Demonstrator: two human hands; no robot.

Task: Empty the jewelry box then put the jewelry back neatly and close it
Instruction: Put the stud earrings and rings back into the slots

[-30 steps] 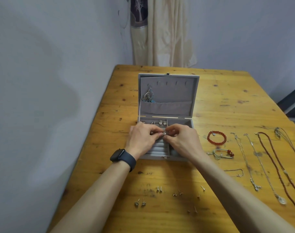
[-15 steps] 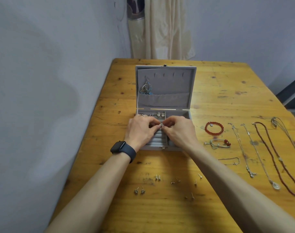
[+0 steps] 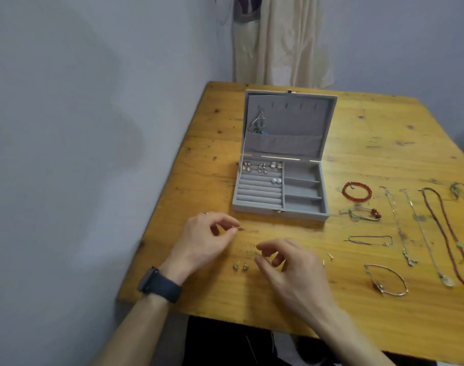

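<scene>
Two stud earrings (image 3: 240,266) lie on the counter (image 3: 371,128) between the hands, near the front of the jewelry box (image 3: 257,207). More loose studs (image 3: 330,256) are noted just right of the right hand (image 3: 291,268).

Left hand (image 3: 204,241): thumb and forefinger tips nearly meet; whether anything tiny is pinched cannot be told. Right hand: fingers loosely curled, thumb and forefinger apart, nothing seen held.

Handling (judged): the studs are very light, rigid and slippery, and the thin posts are easily bent. Each is best pinched at the head, with the post pushed down between the rolls.

Box: lid (image 3: 291,114) stands open. Several earrings (image 3: 262,167) are seated in the back roll, and a pearl pair (image 3: 276,180) a few rolls nearer. Nothing is seen in the three right compartments (image 3: 301,192). A silver tangle (image 3: 258,124) hangs into the lid pocket (image 3: 291,142). Bracelets (image 3: 357,191) and necklaces (image 3: 421,228) are laid out to the right, apart from the box.
</scene>
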